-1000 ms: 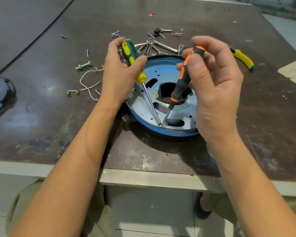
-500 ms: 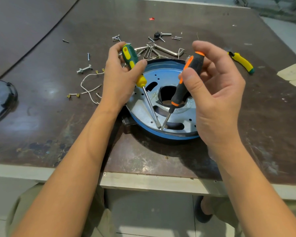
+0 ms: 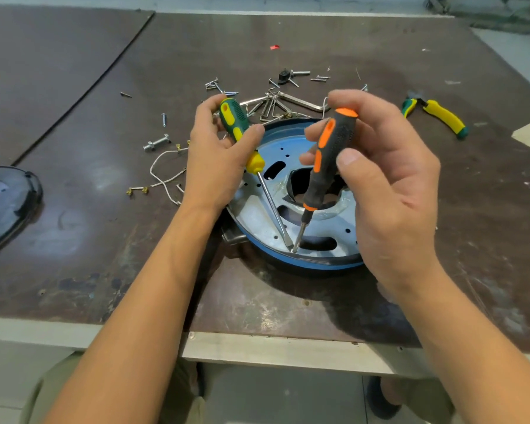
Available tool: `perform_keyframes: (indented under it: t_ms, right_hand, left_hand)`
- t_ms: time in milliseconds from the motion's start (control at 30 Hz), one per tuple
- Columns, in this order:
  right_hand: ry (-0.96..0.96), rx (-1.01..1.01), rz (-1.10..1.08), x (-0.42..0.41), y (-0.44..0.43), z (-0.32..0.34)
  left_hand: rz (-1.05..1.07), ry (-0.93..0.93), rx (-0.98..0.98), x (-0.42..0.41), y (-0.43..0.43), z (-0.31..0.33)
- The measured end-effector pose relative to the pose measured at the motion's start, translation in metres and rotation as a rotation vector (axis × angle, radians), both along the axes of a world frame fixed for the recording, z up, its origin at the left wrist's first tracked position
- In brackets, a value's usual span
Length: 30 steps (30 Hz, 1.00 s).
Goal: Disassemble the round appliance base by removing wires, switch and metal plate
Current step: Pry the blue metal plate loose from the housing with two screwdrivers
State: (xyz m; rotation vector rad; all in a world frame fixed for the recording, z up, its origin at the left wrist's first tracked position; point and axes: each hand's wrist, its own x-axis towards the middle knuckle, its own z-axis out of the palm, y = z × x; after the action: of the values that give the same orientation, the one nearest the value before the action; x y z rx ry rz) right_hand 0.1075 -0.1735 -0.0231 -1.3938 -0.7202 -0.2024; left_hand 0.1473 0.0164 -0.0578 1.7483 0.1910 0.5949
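The round appliance base (image 3: 306,264) with a blue rim lies on the table, a slotted metal plate (image 3: 254,209) inside it. My left hand (image 3: 214,160) grips a green-and-yellow screwdriver (image 3: 239,130). My right hand (image 3: 389,185) grips a black-and-orange screwdriver (image 3: 328,160). Both shafts slant down and their tips meet at the plate's near edge by the rim (image 3: 292,247). White wires with brass terminals (image 3: 159,175) lie loose on the table left of the base.
Screws, bolts and hex keys (image 3: 276,102) are scattered behind the base. Yellow-and-green pliers (image 3: 441,117) lie at the right. A black cover (image 3: 3,206) sits at the left edge. The table's front edge (image 3: 257,344) runs close below the base.
Both hands keep their grip on the screwdrivers with the tips staying at the plate's near edge. The right hand's fingers have shifted on the orange handle. The view tilted slightly.
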Motion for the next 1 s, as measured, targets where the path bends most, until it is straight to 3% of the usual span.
perform_keyframes:
  t_ms: [200, 333, 567, 833, 1000]
  right_hand:
    - [-0.137, -0.099, -0.033, -0.004, -0.003, 0.000]
    - [-0.068, -0.104, 0.092, -0.002, -0.013, -0.004]
    - [-0.120, -0.044, -0.058, 0.006, -0.018, -0.007]
    - [0.042, -0.063, 0.043, 0.005, -0.022, -0.005]
    - [-0.056, -0.086, -0.032, 0.007, -0.021, -0.005]
  left_hand:
    - [-0.003, -0.005, -0.005, 0.002, 0.000, 0.000]
    - [-0.001, 0.004, 0.005, 0.001, -0.001, 0.000]
    - [0.011, 0.012, 0.019, 0.003, -0.001, 0.001]
    - [-0.003, 0.012, 0.010, 0.003, -0.001, 0.000]
    - [-0.009, 0.009, 0.005, 0.002, 0.000, 0.000]
